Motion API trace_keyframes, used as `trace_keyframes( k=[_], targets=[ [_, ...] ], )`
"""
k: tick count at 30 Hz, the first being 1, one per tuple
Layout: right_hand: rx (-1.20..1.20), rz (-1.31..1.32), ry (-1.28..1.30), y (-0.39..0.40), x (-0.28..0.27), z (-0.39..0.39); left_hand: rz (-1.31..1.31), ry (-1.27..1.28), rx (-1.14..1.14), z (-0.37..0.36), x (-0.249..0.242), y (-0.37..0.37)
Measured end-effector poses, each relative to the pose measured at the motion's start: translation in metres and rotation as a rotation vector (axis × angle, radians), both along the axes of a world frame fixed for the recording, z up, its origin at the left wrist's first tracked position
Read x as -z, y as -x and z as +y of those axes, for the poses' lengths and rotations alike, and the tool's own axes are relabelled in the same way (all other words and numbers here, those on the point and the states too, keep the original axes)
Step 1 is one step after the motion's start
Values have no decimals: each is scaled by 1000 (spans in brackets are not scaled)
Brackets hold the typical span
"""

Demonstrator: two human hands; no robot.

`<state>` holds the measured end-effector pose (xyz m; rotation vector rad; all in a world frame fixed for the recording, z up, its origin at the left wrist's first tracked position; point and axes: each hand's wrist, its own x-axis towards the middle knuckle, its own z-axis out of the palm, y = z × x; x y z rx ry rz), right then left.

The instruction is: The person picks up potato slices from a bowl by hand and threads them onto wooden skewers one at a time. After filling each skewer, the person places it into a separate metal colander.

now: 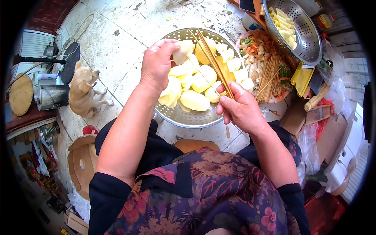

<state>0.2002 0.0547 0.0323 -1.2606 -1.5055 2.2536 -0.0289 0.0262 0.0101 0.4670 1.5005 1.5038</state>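
Observation:
My left hand (158, 60) pinches a pale potato slice (183, 52) over the left part of a metal colander (188, 121). My right hand (241, 103) is closed round a bundle of thin wooden skewers (215, 64), which slants up and to the left above the colander. One separate skewer (203, 77) runs from my right hand to the slice; whether its tip pierces the slice is hard to tell. Peeled yellow potatoes (194, 100), some of them sliced, fill the colander below both hands.
At the right, a second colander (309, 35) holds pale cut pieces. Below it are chopped vegetables (252, 43) and more skewers (269, 74) on a pink tray. A dog (83, 90) sits at the left near a metal bucket (53, 96). A cardboard box (81, 164) stands lower left.

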Motion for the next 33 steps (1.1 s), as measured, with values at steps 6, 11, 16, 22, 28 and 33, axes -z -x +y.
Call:
trace_keyframes(
  k=[6, 11, 16, 22, 28, 33],
  targets=[
    [9, 8, -30, 2, 2, -1, -134, 52, -40, 0, -6, -9],
    [-6, 21, -24, 3, -3, -1, -207, 2, -16, 1, -1, -4],
    [-15, 27, -23, 3, -2, -1, -302, -56, -24, 0, 6, 3],
    [40, 35, -7, 4, 0, -4, -276, 76, 46, -1, 4, 0],
    [95, 32, -26, 6, 8, 0, -368, 82, 258, -6, 11, -23],
    [62, -18, 0, 5, 3, 5, -224, 34, 71, 0, 2, -5]
  ],
)
